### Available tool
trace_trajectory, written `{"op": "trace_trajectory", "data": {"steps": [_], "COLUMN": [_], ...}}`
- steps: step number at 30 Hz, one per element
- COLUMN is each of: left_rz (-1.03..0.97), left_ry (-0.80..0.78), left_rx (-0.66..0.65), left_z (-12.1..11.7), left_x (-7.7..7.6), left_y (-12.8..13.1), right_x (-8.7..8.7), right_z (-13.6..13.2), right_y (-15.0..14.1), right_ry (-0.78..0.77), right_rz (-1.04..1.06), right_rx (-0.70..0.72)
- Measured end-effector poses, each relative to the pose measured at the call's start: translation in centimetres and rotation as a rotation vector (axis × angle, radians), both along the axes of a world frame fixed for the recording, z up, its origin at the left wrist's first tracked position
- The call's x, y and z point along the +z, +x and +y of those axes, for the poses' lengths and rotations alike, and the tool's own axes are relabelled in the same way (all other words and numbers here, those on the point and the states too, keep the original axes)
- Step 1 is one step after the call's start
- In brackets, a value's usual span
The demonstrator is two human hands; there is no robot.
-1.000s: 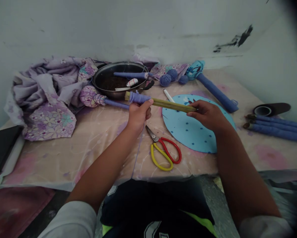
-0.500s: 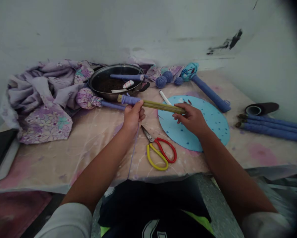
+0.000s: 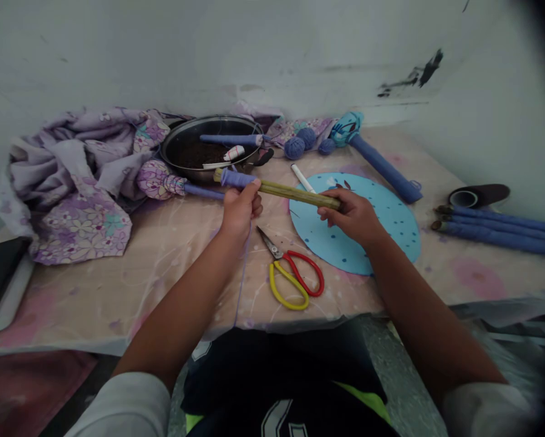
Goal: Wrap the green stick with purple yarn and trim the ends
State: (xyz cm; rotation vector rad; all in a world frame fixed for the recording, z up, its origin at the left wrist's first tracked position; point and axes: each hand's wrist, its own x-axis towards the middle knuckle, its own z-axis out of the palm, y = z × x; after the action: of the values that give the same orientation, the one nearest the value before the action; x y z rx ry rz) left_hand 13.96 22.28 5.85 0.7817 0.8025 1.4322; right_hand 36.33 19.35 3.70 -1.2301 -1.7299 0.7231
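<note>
A greenish-brown stick (image 3: 291,193) is held level above the table, its left end wound with blue-purple yarn (image 3: 236,178). My left hand (image 3: 241,208) is closed at the edge of the winding, thumb on top. From it a single yarn strand (image 3: 242,279) runs down over the table's front edge. Around the stick's bare right end, my right hand (image 3: 351,212) is closed. Scissors (image 3: 291,273) with one yellow and one red handle lie below the stick, blades slightly apart. Behind the right hand is a round blue spotted mat (image 3: 377,237).
A dark pan (image 3: 181,159) holds a yarn-wrapped stick and brown material. Blue yarn balls (image 3: 295,147) sit behind. A cloth-headed wrapped stick (image 3: 386,169) lies at the back right, several wrapped sticks (image 3: 504,230) at far right. Floral cloth (image 3: 81,182) is heaped left; a white marker (image 3: 302,178) touches the mat.
The yarn on the stick's left end looks more tightly and evenly laid. Both hands keep their grip, the left shifting slightly; the view has moved a little.
</note>
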Motion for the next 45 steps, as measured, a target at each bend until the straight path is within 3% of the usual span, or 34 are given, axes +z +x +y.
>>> {"op": "trace_trajectory", "data": {"steps": [2, 7, 11, 17, 22, 27, 30, 34, 39, 42, 45], "left_rz": [0.01, 0.087, 0.158, 0.183, 0.167, 0.112, 0.086, 0.065, 0.071, 0.077, 0.08], "left_ry": [0.0, -0.004, 0.03, -0.002, -0.051, -0.094, -0.096, -0.1, -0.128, -0.137, -0.157], "left_rx": [0.004, -0.055, -0.094, -0.089, -0.091, -0.049, -0.109, -0.174, -0.191, -0.205, -0.227], "left_z": [0.0, -0.5, -0.6, -0.3, 0.0, 0.6, 0.5, 0.0, -0.2, -0.1, -0.1], "left_x": [-0.3, -1.2, -1.2, -0.1, 0.2, -0.1, -0.4, -0.5, -0.5, -0.6, -1.0], "left_y": [0.2, 1.0, 1.2, 0.4, 0.0, -0.6, -0.5, 0.0, 0.1, 0.1, 0.2], "right_x": [-0.3, -0.3, -0.2, 0.0, 0.3, 0.5, 0.7, 0.9, 1.2, 1.2, 1.1], "right_z": [0.0, 0.2, 0.4, 0.6, 0.5, -0.1, -0.4, -0.5, -0.4, -0.3, -0.1], "right_y": [-0.1, -0.4, -0.8, -0.9, -1.0, -1.1, -1.1, -1.2, -1.1, -1.3, -1.4], "right_ry": [-0.026, 0.099, 0.011, -0.042, -0.152, -0.453, -0.558, -0.703, -0.759, -0.713, -0.552], "right_rz": [-0.049, -0.422, -0.692, -0.728, -0.575, 0.1, 0.352, 0.443, 0.505, 0.505, 0.444], "right_rx": [0.02, -0.022, 0.036, 0.021, 0.041, 0.17, 0.163, 0.19, 0.205, 0.152, 0.018]}}
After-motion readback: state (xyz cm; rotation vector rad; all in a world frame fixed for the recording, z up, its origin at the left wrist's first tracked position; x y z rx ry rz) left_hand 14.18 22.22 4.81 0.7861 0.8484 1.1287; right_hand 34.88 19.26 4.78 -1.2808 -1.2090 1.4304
